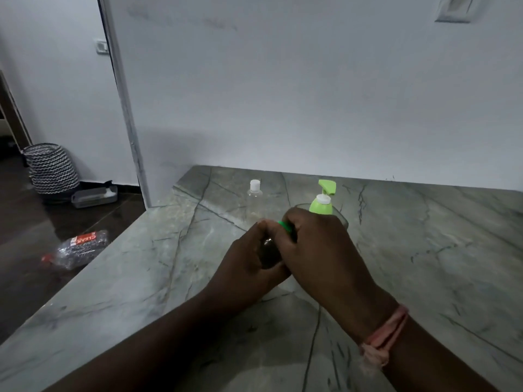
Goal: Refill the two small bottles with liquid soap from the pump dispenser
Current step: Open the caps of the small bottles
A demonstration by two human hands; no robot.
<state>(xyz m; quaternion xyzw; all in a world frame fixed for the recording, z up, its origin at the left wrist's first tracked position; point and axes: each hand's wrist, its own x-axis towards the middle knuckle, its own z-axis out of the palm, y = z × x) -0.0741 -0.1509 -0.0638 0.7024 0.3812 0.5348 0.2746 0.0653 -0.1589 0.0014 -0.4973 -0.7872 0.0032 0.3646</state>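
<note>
Both hands meet over the middle of the marble counter (pixel 424 250). My left hand (pixel 246 267) grips the body of a small dark bottle (pixel 268 254), mostly hidden between the hands. My right hand (pixel 314 247) curls round its green cap (pixel 284 225). Behind the right hand stands the pump dispenser (pixel 322 203) with a light green top and nozzle; its clear body is largely hidden. A second small clear bottle (pixel 254 198) with a white cap stands upright further back, to the left of the dispenser, untouched.
The counter ends at a white wall behind and at an edge on the left. Below that edge, on the dark floor, lie a crushed plastic bottle (pixel 80 248), a grey tray (pixel 94 196) and a zigzag-patterned basket (pixel 52 168).
</note>
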